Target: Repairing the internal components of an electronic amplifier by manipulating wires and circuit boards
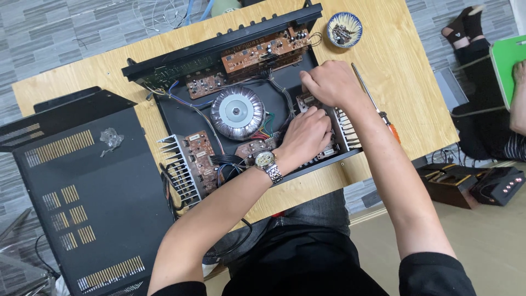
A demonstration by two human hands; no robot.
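Circuit board (307, 104) sits just right of the toroidal transformer (237, 112) inside the open amplifier chassis (181, 118). Both hands meet over it: right hand (329, 83) pinches at its far edge, left hand (304, 137) presses, fingers curled, on its near side.

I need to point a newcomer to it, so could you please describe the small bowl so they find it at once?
Start at the wooden table, then the opened black amplifier chassis. Just beyond its far right corner sits the small bowl, the only round blue-and-white dish there, holding dark small parts.
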